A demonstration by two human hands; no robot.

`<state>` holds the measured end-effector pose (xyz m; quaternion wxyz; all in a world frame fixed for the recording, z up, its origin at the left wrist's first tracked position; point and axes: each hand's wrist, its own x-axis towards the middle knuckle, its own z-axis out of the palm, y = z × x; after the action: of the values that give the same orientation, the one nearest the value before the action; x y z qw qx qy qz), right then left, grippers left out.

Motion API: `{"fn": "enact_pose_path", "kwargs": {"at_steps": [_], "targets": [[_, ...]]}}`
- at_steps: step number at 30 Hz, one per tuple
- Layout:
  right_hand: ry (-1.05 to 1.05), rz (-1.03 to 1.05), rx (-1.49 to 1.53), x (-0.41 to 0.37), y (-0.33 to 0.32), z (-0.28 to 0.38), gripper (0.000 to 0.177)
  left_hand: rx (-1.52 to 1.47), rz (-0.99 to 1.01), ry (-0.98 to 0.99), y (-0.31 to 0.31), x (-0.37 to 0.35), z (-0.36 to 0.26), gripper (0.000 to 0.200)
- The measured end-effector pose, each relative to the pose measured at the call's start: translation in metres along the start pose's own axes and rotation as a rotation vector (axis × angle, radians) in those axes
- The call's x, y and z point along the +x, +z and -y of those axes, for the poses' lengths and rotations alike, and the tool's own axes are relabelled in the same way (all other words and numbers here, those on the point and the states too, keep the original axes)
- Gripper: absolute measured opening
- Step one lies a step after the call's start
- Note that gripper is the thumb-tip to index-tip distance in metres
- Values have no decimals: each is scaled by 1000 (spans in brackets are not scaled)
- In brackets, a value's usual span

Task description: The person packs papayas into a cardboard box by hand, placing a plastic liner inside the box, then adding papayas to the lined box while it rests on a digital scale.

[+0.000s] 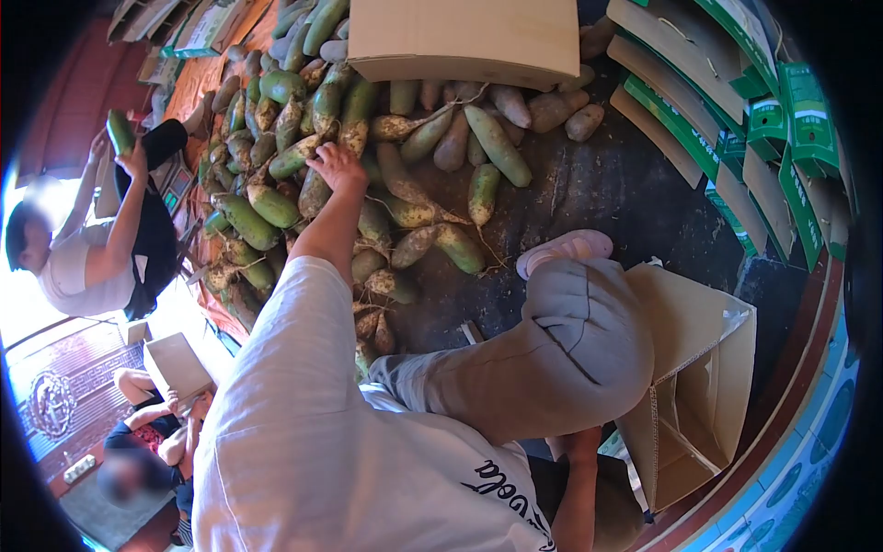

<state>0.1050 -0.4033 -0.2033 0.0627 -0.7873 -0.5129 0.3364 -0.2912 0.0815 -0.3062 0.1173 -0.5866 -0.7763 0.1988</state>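
My left hand (pixel 338 167) reaches into a heap of green radishes (pixel 246 221). Its fingers are spread and touch the end of one green radish (pixel 296 157) with soil on it; I cannot see a grip around it. More radishes, some with long thin roots, surround the hand. Below my bent knee is my right hand (pixel 572 445), mostly hidden, so its fingers do not show. Beside that knee stands an open cardboard box (pixel 692 373), with its inner folds visible.
A closed-looking cardboard box (pixel 464 41) sits at the heap's far edge. Green printed cartons (pixel 736 120) are stacked at right. On the left one person (pixel 101 239) holds up a green radish (pixel 120 132); below, another person (pixel 152 442) handles a box (pixel 177 366).
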Motion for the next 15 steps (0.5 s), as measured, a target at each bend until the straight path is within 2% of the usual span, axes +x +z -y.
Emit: {"fn": "enact_pose_path", "kwargs": {"at_steps": [5,12,13,15], "targets": [[40,21,-49,-3,-2,0,28,37,62,34,8,3,2,31],[-30,37,-46,3,-6,2,28,-249,108,203,-42,-17,25,32],[-28,39,-32,5,-13,8,27,-586,311,134,-42,-14,33,30],[-57,-111,37,6,-33,32,24,-1255,717,-11,-43,-3,54,27]]}}
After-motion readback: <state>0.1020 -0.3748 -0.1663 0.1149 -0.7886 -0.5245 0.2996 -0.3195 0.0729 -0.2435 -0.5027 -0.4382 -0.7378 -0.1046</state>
